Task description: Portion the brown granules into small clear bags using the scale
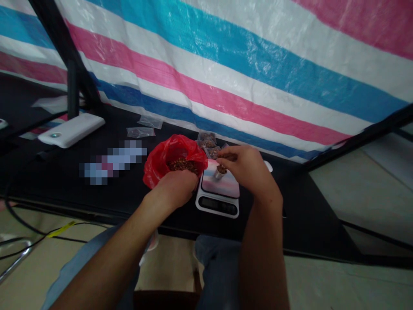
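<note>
A red plastic bag (155,161) holds a heap of brown grains (182,164). My left hand (180,187) is curled at its near rim, closed on the plastic, with the fingertips mostly hidden. To the right, a small metal cup (220,173), filled with similar brown grains, sits on the pink-and-white plate of a white digital scale (217,211). Just above the cup, my right hand (243,165) is closed in a pinch, with brown grains showing between thumb and fingers. The scale's display is too dim to read.
Small clear bags of brown grains (208,142) lie behind the scale. Flat clear bags (141,131) rest farther left, near a white device (72,131) on the black table (129,200). A striped plastic sheet (206,73) hangs behind. Black frame bars stand at both sides.
</note>
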Demonstrator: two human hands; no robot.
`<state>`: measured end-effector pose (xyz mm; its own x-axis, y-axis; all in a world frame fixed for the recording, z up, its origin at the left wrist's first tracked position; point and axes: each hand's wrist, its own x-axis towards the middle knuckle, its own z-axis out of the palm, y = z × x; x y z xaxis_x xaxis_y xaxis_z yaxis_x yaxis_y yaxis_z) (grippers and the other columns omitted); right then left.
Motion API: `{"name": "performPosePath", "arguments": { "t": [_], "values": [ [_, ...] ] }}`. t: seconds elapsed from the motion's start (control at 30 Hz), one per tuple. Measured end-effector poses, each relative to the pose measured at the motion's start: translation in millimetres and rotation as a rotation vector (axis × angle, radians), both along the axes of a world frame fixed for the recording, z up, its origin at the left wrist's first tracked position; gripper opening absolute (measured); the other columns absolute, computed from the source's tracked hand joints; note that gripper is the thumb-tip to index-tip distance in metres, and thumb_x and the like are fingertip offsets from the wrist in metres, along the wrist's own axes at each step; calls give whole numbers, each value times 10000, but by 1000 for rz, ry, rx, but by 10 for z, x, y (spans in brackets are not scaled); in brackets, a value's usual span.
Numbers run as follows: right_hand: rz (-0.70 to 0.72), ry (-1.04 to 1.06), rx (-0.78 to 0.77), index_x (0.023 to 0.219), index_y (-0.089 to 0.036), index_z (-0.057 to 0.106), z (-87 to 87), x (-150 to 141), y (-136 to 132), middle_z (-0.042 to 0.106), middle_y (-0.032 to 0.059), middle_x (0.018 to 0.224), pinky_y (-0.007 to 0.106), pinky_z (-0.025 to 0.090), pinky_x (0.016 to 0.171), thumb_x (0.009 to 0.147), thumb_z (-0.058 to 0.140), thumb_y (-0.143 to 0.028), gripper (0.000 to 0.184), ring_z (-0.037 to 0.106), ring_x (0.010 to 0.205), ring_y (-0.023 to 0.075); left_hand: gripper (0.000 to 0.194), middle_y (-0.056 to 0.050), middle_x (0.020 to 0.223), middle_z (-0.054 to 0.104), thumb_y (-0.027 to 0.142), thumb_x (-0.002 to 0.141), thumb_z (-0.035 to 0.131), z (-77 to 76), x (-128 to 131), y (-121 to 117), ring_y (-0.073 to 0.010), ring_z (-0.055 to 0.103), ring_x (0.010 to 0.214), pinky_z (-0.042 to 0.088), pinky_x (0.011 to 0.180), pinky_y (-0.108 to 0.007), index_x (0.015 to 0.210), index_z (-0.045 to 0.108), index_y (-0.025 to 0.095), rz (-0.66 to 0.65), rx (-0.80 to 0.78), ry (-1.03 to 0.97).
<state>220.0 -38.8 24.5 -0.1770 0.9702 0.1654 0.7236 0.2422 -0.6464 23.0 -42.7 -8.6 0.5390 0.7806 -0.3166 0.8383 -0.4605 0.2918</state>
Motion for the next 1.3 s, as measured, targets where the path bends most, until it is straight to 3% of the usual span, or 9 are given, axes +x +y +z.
{"name": "performPosePath", "arguments": {
  "t": [0.3,0.7,1.0,1.3],
  "values": [
    [-26,-117,-12,825,-179,838,1,144,-34,832,46,842,275,498,698,851,721,-70,162,747,771,202,260,-177,1016,816,155,899,562,2,36,-2,-342,788,1002,611,831,-423,966,813,165,20,37,-18],
    [-38,-202,-99,898,-158,837,-47,105,4,826,60,864,278,459,690,863,747,-56,141,744,807,200,308,-153,1140,814,148,966,506,-142,47,101,-335,789,1050,624,842,-421,1088,787,179,41,162,-28],
    [-51,-262,-95,921,-160,834,-43,79,-13,822,69,883,286,441,692,886,758,-81,115,746,836,213,306,-143,1170,808,142,969,507,-148,31,116,-365,781,1062,623,822,-450,1083,788,186,71,193,-35],
    [24,-203,36,926,-170,814,-95,130,-15,836,82,971,286,509,761,886,590,37,308,767,900,229,222,-109,1054,821,254,977,561,-137,-43,179,-331,783,978,570,770,-394,991,781,221,117,213,-85]
  ]
}}
